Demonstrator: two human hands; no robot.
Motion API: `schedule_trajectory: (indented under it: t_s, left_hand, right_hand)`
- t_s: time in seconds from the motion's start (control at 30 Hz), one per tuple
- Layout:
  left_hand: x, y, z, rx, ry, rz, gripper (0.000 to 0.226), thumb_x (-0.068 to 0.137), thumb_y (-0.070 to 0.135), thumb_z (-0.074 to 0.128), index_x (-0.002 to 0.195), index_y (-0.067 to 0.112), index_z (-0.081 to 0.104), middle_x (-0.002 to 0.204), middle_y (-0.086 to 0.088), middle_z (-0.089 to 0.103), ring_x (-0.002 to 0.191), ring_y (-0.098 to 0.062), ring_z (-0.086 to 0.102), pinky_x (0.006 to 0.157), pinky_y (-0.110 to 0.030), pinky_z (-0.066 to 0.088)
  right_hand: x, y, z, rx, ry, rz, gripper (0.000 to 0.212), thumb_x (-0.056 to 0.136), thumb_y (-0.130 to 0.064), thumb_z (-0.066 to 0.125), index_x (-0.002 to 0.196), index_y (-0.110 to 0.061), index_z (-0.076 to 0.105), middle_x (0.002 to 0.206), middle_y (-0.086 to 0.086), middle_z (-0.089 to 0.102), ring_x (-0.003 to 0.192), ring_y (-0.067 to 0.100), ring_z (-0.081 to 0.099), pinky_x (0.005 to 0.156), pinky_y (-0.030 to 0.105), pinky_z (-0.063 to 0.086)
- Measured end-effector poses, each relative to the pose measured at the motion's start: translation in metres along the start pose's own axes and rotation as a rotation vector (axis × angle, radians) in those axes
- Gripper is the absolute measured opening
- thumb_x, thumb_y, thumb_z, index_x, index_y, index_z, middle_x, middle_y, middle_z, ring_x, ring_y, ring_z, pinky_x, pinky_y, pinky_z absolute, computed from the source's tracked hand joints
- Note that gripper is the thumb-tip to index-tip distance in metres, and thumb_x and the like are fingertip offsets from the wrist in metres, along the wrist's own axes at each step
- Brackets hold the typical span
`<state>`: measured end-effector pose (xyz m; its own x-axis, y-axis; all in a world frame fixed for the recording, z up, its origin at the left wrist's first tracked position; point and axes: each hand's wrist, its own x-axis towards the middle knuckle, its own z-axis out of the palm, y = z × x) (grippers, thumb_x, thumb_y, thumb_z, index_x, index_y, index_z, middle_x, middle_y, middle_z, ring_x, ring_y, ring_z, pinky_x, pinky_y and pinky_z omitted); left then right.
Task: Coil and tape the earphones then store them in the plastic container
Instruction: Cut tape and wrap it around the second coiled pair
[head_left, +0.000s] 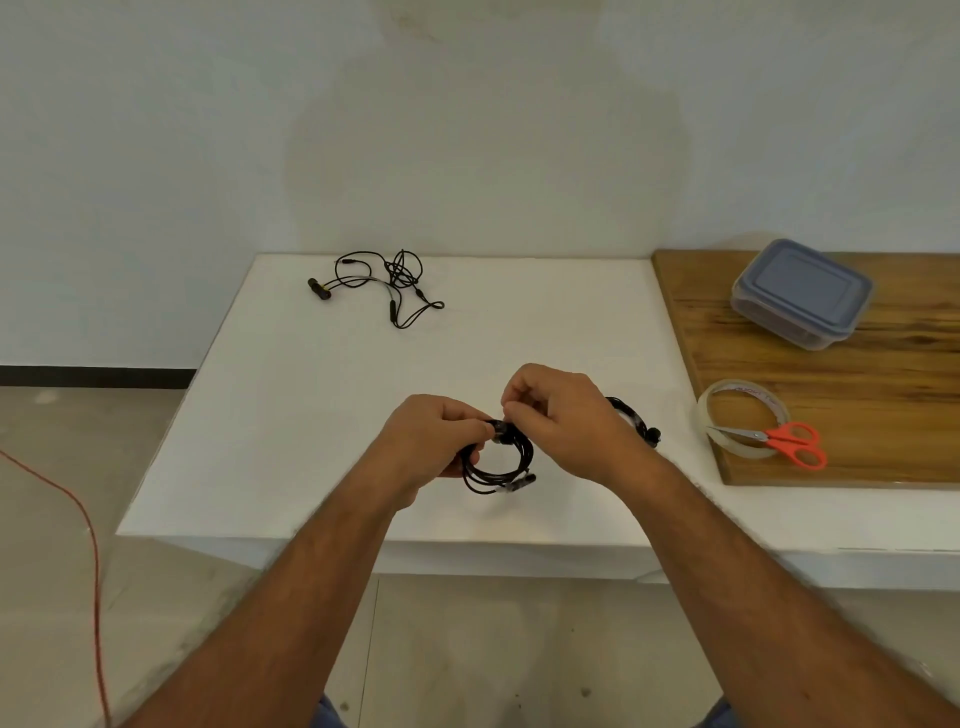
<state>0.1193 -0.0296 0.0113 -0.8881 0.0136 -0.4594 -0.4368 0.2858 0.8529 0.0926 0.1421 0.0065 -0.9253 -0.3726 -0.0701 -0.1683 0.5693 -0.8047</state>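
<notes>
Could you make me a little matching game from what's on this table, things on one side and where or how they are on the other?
Things:
1. coiled earphones
2. tangled earphones
3. scissors
4. plastic container

States:
A. lid on, at the far end of the wooden board
B. resting across the tape roll
C. held in both hands
D. loose at the table's far side

Pairs: 1-C, 2-D, 3-B, 4-A

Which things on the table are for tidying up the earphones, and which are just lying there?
For the job:
coiled earphones, gripped by left hand and right hand
tangled earphones
tape roll
scissors
plastic container, lid on

Just lying about:
wooden board
red cord on floor
</notes>
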Motion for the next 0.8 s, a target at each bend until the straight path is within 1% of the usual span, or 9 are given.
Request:
schedule_trajectory:
  t_s: [0.13,0.23,0.3,0.37,0.47,0.53,0.63,0.73,0.8]
  left_hand:
    - [-0.003,0.0,0.003,0.095,-0.002,0.078,0.014,0.087,0.011,0.065,0.084,0.019,0.077,0.06,0.0,0.063,0.057,-0.008,0.058,0.06,-0.021,0.053]
    - [-0.003,-0.001,0.003,0.218,0.009,0.139,0.018,0.085,0.021,0.067,0.08,0.034,0.078,0.062,0.003,0.067,0.065,-0.012,0.058,0.066,-0.031,0.049]
    - [-0.004,0.0,0.004,0.283,0.009,0.185,0.017,0.086,0.025,0.067,0.081,0.039,0.076,0.063,0.006,0.067,0.067,-0.012,0.058,0.067,-0.032,0.046]
    - [-0.008,0.004,0.005,0.397,0.015,0.265,0.016,0.089,0.026,0.066,0.089,0.038,0.076,0.066,0.011,0.066,0.068,-0.008,0.058,0.067,-0.026,0.044]
    - [-0.014,0.012,0.009,0.655,0.07,0.445,0.018,0.093,0.027,0.062,0.101,0.036,0.075,0.081,0.015,0.066,0.079,-0.01,0.059,0.07,-0.028,0.046]
    - [-0.015,0.013,0.009,0.735,0.117,0.534,0.019,0.094,0.027,0.06,0.104,0.033,0.075,0.088,0.012,0.068,0.083,-0.011,0.06,0.073,-0.03,0.046]
    - [-0.012,0.012,0.009,0.809,0.146,0.701,0.014,0.092,0.026,0.064,0.098,0.029,0.077,0.086,0.009,0.071,0.077,-0.013,0.062,0.073,-0.03,0.044]
    - [-0.008,0.01,0.008,0.864,0.146,0.808,0.012,0.09,0.027,0.064,0.09,0.026,0.077,0.078,0.008,0.071,0.069,-0.016,0.063,0.073,-0.039,0.047]
    - [-0.007,0.008,0.009,0.889,0.166,0.84,0.019,0.088,0.032,0.058,0.088,0.025,0.076,0.076,0.008,0.07,0.066,-0.016,0.062,0.073,-0.035,0.042]
  right_hand:
    - [0.003,0.007,-0.002,0.084,0.002,0.091,0.011,0.086,-0.012,0.061,0.079,-0.02,0.066,0.077,-0.001,0.071,0.077,0.018,0.069,0.076,0.04,0.058]
    - [0.006,0.009,-0.005,0.149,0.002,0.142,0.01,0.082,-0.01,0.065,0.076,-0.015,0.07,0.076,-0.006,0.07,0.073,0.013,0.065,0.072,0.035,0.055]
    - [0.007,0.009,-0.008,0.212,0.003,0.183,0.007,0.081,-0.008,0.069,0.077,-0.01,0.073,0.074,-0.005,0.071,0.071,0.01,0.063,0.067,0.028,0.053]
    - [0.007,0.01,-0.012,0.291,-0.027,0.227,0.005,0.08,-0.005,0.071,0.08,-0.003,0.075,0.073,-0.001,0.073,0.072,0.01,0.063,0.067,0.024,0.053]
    - [0.007,0.013,-0.017,0.376,-0.088,0.253,0.006,0.079,-0.005,0.072,0.081,-0.001,0.076,0.085,0.014,0.075,0.085,0.022,0.069,0.087,0.034,0.055]
    - [0.006,0.014,-0.02,0.437,-0.112,0.256,0.007,0.08,-0.003,0.071,0.083,0.001,0.076,0.086,0.019,0.075,0.087,0.025,0.072,0.091,0.035,0.057]
    - [0.005,0.014,-0.024,0.474,-0.159,0.279,0.011,0.082,-0.003,0.068,0.089,0.004,0.075,0.088,0.02,0.075,0.09,0.028,0.073,0.092,0.035,0.056]
    - [0.005,0.016,-0.026,0.468,-0.209,0.326,0.014,0.083,-0.005,0.068,0.092,0.004,0.075,0.091,0.019,0.075,0.093,0.03,0.073,0.098,0.041,0.053]
    - [0.004,0.016,-0.029,0.462,-0.232,0.359,0.014,0.084,-0.007,0.068,0.092,0.001,0.075,0.092,0.018,0.075,0.091,0.028,0.073,0.1,0.044,0.052]
